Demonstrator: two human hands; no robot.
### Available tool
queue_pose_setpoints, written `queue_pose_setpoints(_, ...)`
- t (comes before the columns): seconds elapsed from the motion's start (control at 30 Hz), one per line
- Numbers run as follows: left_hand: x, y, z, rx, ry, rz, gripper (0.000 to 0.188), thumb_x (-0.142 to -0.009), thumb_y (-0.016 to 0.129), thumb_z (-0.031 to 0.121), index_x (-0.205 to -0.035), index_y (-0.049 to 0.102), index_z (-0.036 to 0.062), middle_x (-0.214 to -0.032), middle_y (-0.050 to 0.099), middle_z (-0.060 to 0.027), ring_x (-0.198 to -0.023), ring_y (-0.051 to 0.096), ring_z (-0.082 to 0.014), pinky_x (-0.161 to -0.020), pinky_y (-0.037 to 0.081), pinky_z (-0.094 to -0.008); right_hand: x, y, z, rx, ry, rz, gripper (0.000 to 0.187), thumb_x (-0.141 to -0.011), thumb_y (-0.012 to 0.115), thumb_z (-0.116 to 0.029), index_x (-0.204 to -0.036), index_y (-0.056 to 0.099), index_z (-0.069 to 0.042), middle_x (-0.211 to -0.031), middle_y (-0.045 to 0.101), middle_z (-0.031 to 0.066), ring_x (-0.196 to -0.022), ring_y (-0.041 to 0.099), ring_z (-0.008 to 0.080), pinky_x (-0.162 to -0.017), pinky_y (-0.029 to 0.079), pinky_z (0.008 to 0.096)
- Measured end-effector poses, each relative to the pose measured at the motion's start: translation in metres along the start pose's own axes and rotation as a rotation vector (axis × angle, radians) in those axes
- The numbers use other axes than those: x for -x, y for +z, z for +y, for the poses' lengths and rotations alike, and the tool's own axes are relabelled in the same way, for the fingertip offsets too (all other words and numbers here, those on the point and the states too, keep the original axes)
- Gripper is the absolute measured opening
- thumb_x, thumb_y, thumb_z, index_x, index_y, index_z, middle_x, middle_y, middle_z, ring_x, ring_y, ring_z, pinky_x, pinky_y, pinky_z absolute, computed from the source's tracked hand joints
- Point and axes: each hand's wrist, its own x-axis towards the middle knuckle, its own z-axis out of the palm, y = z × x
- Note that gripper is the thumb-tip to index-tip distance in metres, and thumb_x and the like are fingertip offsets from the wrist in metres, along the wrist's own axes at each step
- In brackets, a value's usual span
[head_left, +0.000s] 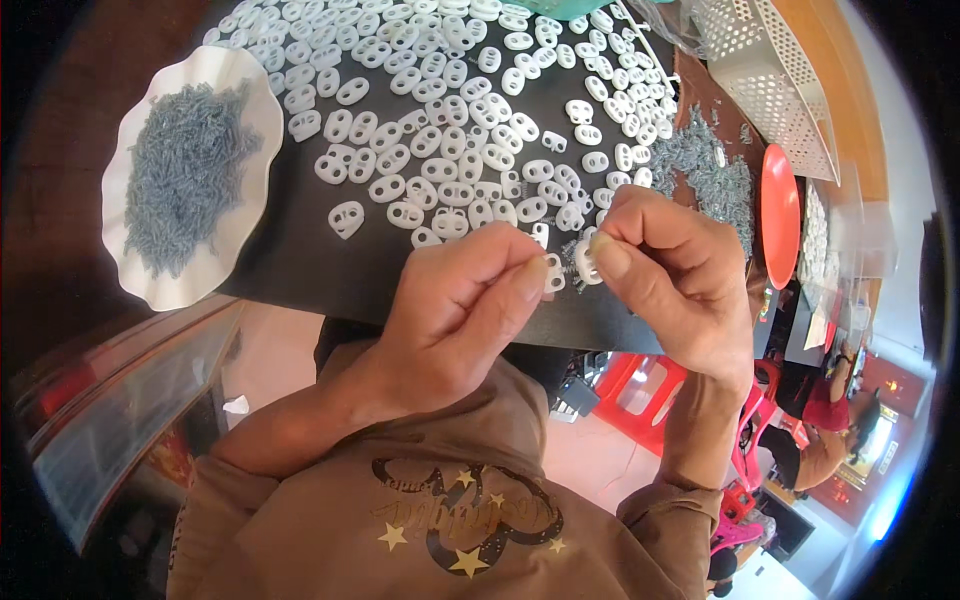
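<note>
My right hand (680,270) is closed in a pinch, thumb and forefinger on a white two-hole cord lock piece (588,262). Facing it, my left hand (460,310) is pinched shut too. Right at its fingertips shows another white two-hole piece (554,274); whether the fingers hold it or it lies behind them I cannot tell. A small grey coil spring (571,256) appears between the two hands. Beyond my hands, many white two-hole pieces (456,194) are spread over the black tabletop (310,235), with a few springs among them.
A white wavy-edged dish (270,130) heaped with grey springs (185,165) stands at the left. More loose springs (715,180) lie at the right, beside a red plate (780,215) and a perforated white basket (765,75). Below are red plastic stools (635,400); another person (825,440) is at far right.
</note>
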Motion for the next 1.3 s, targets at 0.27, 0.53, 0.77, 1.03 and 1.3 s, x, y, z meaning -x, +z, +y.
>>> queue_pose_setpoints(0.27, -0.001, 0.0, 0.001, -0.025, 0.02, 0.011, 0.021, -0.099, 0.049, 0.018, -0.093, 0.056, -0.001, -0.069, 0.053, 0.0018, -0.057, 0.041, -0.0028, -0.051, 0.033, -0.0196, 0.0, 0.003, -0.001, 0.058, -0.025, 0.02, 0.012, -0.087, 0.063, -0.004, -0.078, 0.058, 0.001, -0.059, 0.045, 0.0009, -0.053, 0.039, 0.0088, -0.047, 0.032, 0.0267)
queue_pose_setpoints(0.53, 0.0, -0.001, 0.0, 0.011, 0.01, 0.009, 0.022, -0.1, 0.049, 0.018, -0.091, 0.057, -0.0004, -0.067, 0.051, 0.0028, -0.057, 0.04, -0.0026, -0.051, 0.031, -0.0198, 0.0, 0.006, -0.001, 0.045, -0.02, 0.028, 0.012, -0.087, 0.063, -0.004, -0.078, 0.057, 0.001, -0.06, 0.044, 0.0017, -0.054, 0.039, 0.0094, -0.048, 0.032, 0.0274)
queue_pose_setpoints(0.77, -0.001, -0.001, 0.002, -0.033, 0.038, 0.02, 0.019, -0.099, 0.05, 0.015, -0.09, 0.057, -0.0007, -0.065, 0.05, 0.0006, -0.056, 0.041, -0.0049, -0.051, 0.034, -0.0222, -0.001, 0.011, 0.0, 0.023, -0.045, 0.031, 0.012, -0.086, 0.064, -0.002, -0.078, 0.057, 0.002, -0.062, 0.044, 0.002, -0.055, 0.038, 0.0092, -0.048, 0.031, 0.0273)
queue_pose_setpoints(1.03, -0.001, -0.001, 0.0, -0.047, 0.062, 0.014, 0.024, -0.1, 0.049, 0.019, -0.09, 0.058, -0.0006, -0.065, 0.05, 0.0026, -0.057, 0.041, -0.0028, -0.051, 0.032, -0.0203, 0.0, 0.013, 0.003, 0.026, -0.037, 0.035, 0.014, -0.087, 0.063, -0.003, -0.077, 0.056, 0.002, -0.062, 0.043, 0.0017, -0.055, 0.038, 0.0089, -0.048, 0.032, 0.0263)
queue_pose_setpoints(1.3, -0.002, 0.0, 0.002, -0.015, 0.022, 0.005, 0.024, -0.1, 0.049, 0.02, -0.09, 0.057, 0.0001, -0.065, 0.048, 0.0039, -0.056, 0.038, -0.0026, -0.05, 0.03, -0.02, 0.001, 0.013, 0.001, -0.016, 0.014, 0.054, 0.015, -0.087, 0.063, -0.003, -0.075, 0.055, 0.001, -0.061, 0.044, -0.0003, -0.057, 0.037, 0.0062, -0.048, 0.031, 0.0251)
